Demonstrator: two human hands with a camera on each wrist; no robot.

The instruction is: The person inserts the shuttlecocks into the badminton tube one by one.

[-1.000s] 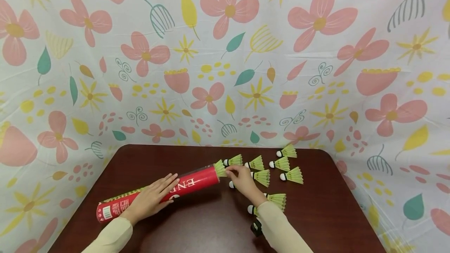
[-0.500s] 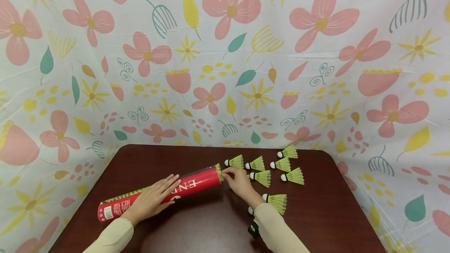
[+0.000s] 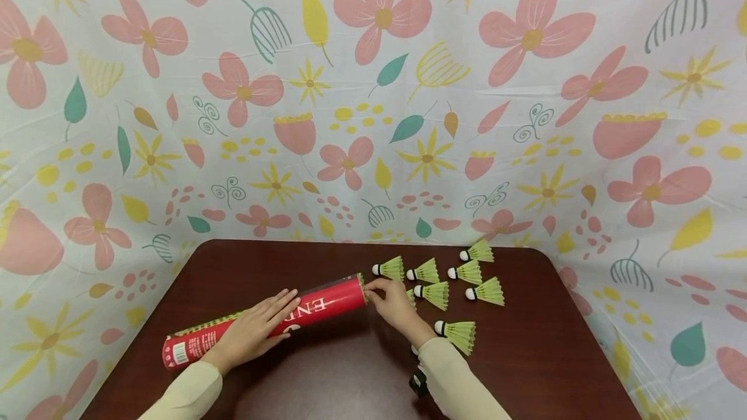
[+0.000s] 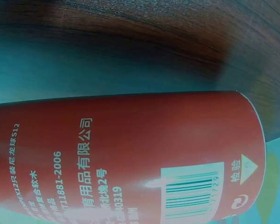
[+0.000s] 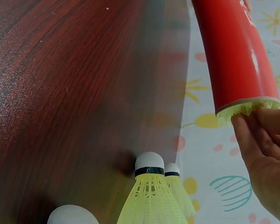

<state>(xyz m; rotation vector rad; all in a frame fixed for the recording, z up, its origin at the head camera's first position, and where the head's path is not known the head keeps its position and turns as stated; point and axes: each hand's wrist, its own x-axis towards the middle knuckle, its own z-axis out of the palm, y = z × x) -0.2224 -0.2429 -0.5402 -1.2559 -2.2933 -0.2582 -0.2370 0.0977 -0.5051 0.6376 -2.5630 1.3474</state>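
A red shuttlecock tube [image 3: 327, 300] slants across the table, its mouth end toward the right. My left hand [image 3: 251, 331] grips it around the middle, fingers across the top and thumb along the near side. The tube's barcode end [image 4: 191, 191] fills the left wrist view. At the mouth, my right hand [image 3: 393, 303] pinches the skirt rim of a yellow nylon shuttlecock [image 5: 226, 114]. Most of that shuttlecock is hidden inside the tube, with only its frilled edge showing.
Several loose yellow shuttlecocks with white heads lie right of the tube, among them one nearer [image 3: 459, 336] and one at the far edge [image 3: 478, 251]. A black object [image 3: 417, 382] shows beside my right sleeve. A flower-print cloth [image 3: 373, 115] hangs behind the dark table [image 3: 554, 342].
The shuttlecock at the mouth has slid left into the tube, from skirt sticking out to only its rim showing. My right hand has followed it; the left hand stays on the tube.
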